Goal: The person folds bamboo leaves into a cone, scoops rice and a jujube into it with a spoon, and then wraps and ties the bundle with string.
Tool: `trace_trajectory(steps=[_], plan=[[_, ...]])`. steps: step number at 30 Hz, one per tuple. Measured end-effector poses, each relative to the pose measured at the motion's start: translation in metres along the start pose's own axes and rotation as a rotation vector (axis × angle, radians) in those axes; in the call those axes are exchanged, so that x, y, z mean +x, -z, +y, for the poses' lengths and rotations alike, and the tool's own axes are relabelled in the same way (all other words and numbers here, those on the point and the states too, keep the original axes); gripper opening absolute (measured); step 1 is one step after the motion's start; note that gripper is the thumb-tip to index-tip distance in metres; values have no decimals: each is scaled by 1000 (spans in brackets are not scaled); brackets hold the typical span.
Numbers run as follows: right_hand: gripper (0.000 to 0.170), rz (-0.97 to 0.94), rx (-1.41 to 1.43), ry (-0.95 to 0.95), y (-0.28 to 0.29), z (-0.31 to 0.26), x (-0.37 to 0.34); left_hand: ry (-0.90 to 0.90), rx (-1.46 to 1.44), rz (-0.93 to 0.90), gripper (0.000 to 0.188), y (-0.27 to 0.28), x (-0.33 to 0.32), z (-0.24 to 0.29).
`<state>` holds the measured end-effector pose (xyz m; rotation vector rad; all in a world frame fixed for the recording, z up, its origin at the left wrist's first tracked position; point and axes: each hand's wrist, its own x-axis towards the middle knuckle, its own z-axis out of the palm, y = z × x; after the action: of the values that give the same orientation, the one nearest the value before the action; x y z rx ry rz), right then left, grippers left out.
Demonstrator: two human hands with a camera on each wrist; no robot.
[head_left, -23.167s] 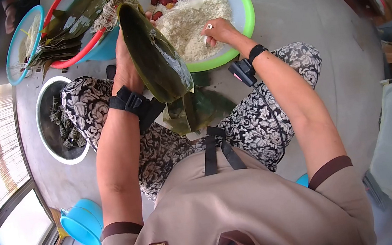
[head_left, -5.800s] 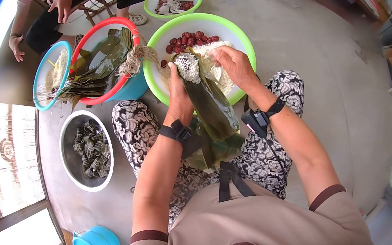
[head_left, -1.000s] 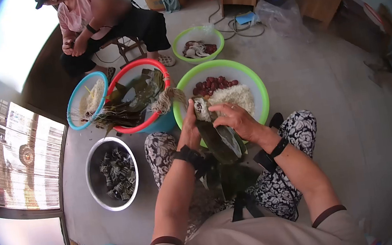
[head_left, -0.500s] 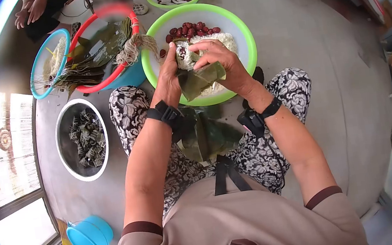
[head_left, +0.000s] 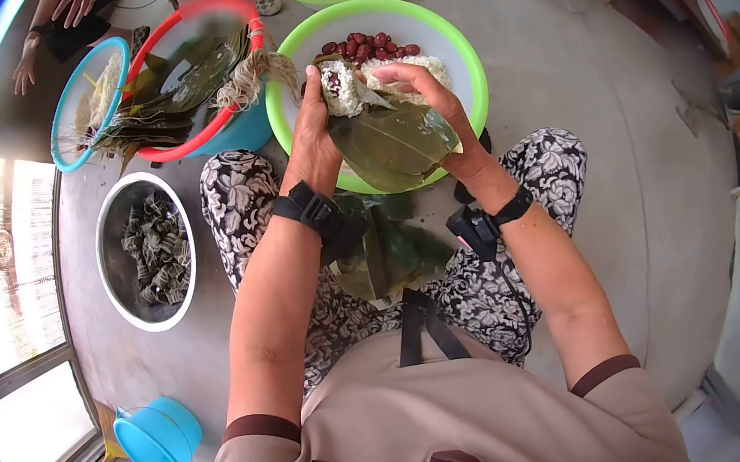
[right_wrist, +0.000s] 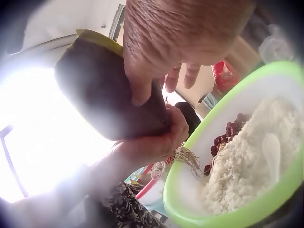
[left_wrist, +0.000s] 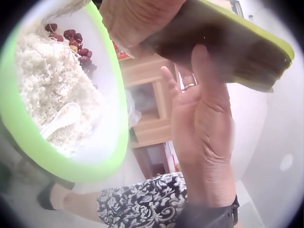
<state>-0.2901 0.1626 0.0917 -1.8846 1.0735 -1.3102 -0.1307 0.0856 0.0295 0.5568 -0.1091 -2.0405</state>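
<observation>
A broad green leaf, filled with white rice and bits of dark red at its upper end, is held over the near part of the green-rimmed basin. The left hand grips the filled end from the left. On the other side, the right hand has its thumb against the leaf's lower part, as the right wrist view shows of this hand on the leaf. Rice, red dates and a white spoon lie in the basin.
Left of the basin stand a red-rimmed tub of leaves with string on its rim, and a blue-rimmed basin. A metal bowl holds dark wrapped bundles. More leaves lie between the knees. Another person's hand shows upper left.
Since half a second ago, the leaf's free part has spread wider below the rice, and the right hand has moved slightly right and down. The other person's hands have moved apart.
</observation>
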Motion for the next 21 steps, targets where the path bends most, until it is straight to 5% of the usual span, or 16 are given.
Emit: trace_trajectory(steps=[1, 5, 7, 14, 16, 21], plan=[[41, 43, 182, -136, -3, -2, -1, -1, 7, -22, 42, 1, 0, 1], [50, -56, 74, -97, 1, 12, 1, -4, -25, -45, 42, 4, 2, 2], [49, -94, -239, 143, 2, 5, 5, -15, -82, -20, 42, -1, 2, -2], [37, -92, -183, 59, -1, 19, 1, 86, 9, -32, 41, 7, -2, -6], [32, -124, -148, 185, 1, 26, 5, 52, 151, 60, 49, -7, -13, -9], [28, 42, -34, -37, -2, 14, 3, 19, 100, 1, 44, -23, -25, -17]])
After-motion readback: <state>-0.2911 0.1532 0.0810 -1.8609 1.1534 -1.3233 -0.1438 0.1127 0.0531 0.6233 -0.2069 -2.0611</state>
